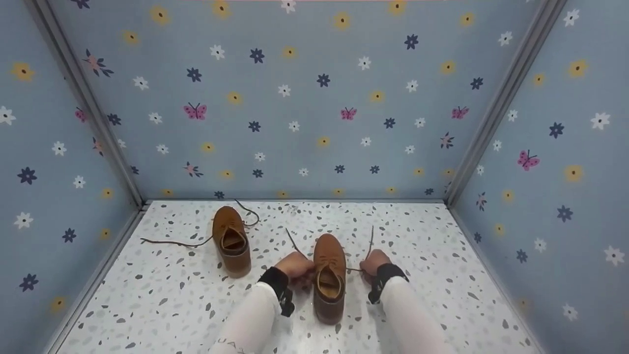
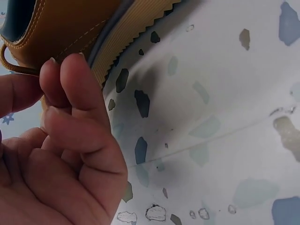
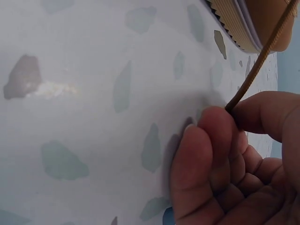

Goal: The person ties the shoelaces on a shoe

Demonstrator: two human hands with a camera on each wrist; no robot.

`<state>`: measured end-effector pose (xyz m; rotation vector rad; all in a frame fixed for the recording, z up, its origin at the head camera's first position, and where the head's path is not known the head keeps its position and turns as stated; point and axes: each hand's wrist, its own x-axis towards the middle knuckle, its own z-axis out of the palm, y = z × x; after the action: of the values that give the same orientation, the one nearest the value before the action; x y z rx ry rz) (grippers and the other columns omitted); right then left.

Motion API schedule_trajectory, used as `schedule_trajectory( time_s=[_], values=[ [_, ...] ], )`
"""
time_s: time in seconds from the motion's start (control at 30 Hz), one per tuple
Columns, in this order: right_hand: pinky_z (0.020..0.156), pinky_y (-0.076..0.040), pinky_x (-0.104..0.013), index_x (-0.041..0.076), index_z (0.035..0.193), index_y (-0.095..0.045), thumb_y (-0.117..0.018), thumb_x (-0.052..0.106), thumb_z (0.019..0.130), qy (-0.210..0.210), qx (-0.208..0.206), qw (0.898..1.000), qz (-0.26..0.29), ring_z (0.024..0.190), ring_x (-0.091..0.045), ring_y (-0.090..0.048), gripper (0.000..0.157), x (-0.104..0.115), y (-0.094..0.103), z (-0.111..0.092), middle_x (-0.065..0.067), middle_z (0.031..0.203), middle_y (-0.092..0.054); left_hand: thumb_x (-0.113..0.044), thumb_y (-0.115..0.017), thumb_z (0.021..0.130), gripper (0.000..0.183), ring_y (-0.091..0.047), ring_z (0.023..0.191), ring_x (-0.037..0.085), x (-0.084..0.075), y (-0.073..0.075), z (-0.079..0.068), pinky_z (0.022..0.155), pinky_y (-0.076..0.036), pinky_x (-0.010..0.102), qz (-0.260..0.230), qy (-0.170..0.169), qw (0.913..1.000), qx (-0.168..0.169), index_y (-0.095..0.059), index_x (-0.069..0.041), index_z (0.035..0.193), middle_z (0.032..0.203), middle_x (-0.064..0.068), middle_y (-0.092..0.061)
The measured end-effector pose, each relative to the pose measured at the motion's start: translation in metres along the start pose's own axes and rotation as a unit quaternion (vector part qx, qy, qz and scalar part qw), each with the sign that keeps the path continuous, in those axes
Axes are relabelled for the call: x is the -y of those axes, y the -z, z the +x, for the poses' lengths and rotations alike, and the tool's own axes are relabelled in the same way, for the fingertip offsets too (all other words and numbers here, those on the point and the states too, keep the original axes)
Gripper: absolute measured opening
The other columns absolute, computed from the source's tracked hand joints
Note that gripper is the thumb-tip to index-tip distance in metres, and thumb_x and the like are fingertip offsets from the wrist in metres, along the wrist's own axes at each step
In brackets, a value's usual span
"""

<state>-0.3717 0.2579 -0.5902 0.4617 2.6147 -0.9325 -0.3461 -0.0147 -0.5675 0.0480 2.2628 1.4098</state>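
Note:
A brown lace-up shoe stands on the speckled surface between my two hands, toe pointing away from me. At its left side, my left hand pinches a shoelace close to the shoe between thumb and fingers; its free end trails up and left. To the right of the shoe, a little apart from it, my right hand pinches the other shoelace between thumb and index finger. That lace runs taut from the shoe to the fingertips, and its loose end sticks out beyond them.
A second brown shoe stands to the left, farther back, its laces spread out to both sides. Flower-patterned panels enclose the white speckled tabletop at the back, left and right.

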Motion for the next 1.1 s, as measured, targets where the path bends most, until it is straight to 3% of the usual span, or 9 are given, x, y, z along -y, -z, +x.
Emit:
schedule_trajectory(
  time_s=[0.2,0.37,0.57,0.93,1.1],
  values=[
    [0.057,-0.046,-0.03,0.009,0.08,-0.064,-0.061,0.02,0.094,-0.001,0.004,1.0,-0.008,0.057,-0.019,-0.059,0.017,-0.006,0.0,0.001,-0.003,0.061,-0.062,-0.024,-0.063,0.091,0.028,-0.052,0.046,0.009,0.0,0.001,0.002,0.042,-0.037,0.023,0.024,-0.001,0.9997,-0.007,-0.073,-0.006,0.072,0.055,-0.003,-0.061],
    [0.052,-0.045,-0.028,0.009,0.073,-0.066,-0.058,0.018,0.093,0.007,0.011,1.0,-0.007,0.05,-0.016,-0.055,0.023,-0.007,0.001,0.0,0.0,0.053,-0.058,-0.022,-0.06,0.09,0.028,-0.057,0.047,0.011,0.003,0.003,0.009,0.043,-0.044,0.025,-0.007,0.01,0.9999,-0.011,-0.073,0.002,0.085,0.066,0.004,-0.07],
    [0.052,-0.045,-0.028,0.01,0.076,-0.064,-0.058,0.02,0.09,-0.008,0.009,1.0,0.01,0.05,-0.015,-0.055,0.018,-0.006,0.003,0.001,0.001,0.054,-0.059,-0.016,-0.059,0.088,0.012,-0.067,0.059,0.011,0.002,0.004,0.02,0.047,-0.046,0.025,-0.041,0.015,0.9971,-0.063,-0.066,-0.006,0.09,0.085,0.007,-0.078],
    [0.051,-0.044,-0.028,0.012,0.066,-0.065,-0.057,0.017,0.087,0.011,0.002,1.0,0.007,0.049,-0.015,-0.055,0.023,-0.009,0.002,0.007,0.0,0.054,-0.058,-0.012,-0.056,0.089,0.004,-0.071,0.066,0.016,-0.011,-0.001,0.022,0.05,-0.042,0.025,-0.075,-0.038,0.9858,-0.146,-0.057,-0.011,0.085,0.096,0.015,-0.078],
    [0.054,-0.043,-0.027,0.013,0.064,-0.064,-0.06,0.021,0.092,0.037,0.002,0.999,-0.023,0.05,-0.014,-0.055,0.03,-0.01,0.001,0.008,0.001,0.054,-0.058,-0.011,-0.056,0.095,0.01,-0.074,0.076,0.024,-0.018,-0.003,0.02,0.057,-0.049,0.025,-0.074,-0.079,0.9809,-0.161,-0.059,-0.009,0.086,0.1,0.022,-0.076]
  ],
)
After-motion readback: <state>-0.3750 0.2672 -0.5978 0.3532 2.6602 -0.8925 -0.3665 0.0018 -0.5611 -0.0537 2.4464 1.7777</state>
